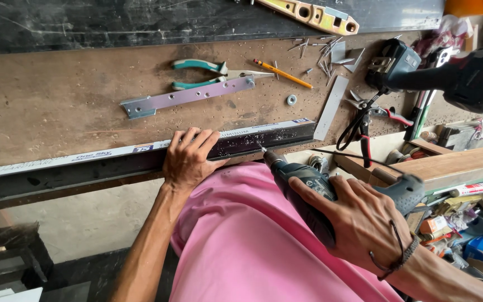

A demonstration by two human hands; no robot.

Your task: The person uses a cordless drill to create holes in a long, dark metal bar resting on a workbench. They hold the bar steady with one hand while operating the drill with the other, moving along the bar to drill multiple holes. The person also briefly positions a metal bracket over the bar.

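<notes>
The left hand [188, 158] lies flat on the black aluminium profile [141, 159], its fingers [197, 140] spread a little and stretched out across the top face, the thumb tucked against the near edge. It presses down and grips nothing. The profile runs along the near edge of the workbench [57, 106], with a pale printed strip along its far side.

The right hand [359, 218] is closed around the body of a dark electric drill [308, 190]; the forefinger [314, 193] lies stretched along the housing and the other fingers wrap the grip. The drill bit [261, 148] touches the near face of the profile, just beside the left hand and close to the profile's right end. A dark bracelet [401, 254] sits on the right wrist, and a pink shirt [252, 246] fills the space below the profile.

Beyond the profile, on the bench, lie a flat metal bracket [188, 98], teal-handled snips [208, 75], an orange pencil [283, 74], a small washer [292, 100] and a scatter of screws [320, 53]. Past the profile's right end lie a grey metal strip [331, 106], red-handled pliers [370, 117] and a second, cordless drill [448, 75]. At the far edge of the bench sits a yellow spirit level [311, 14].
</notes>
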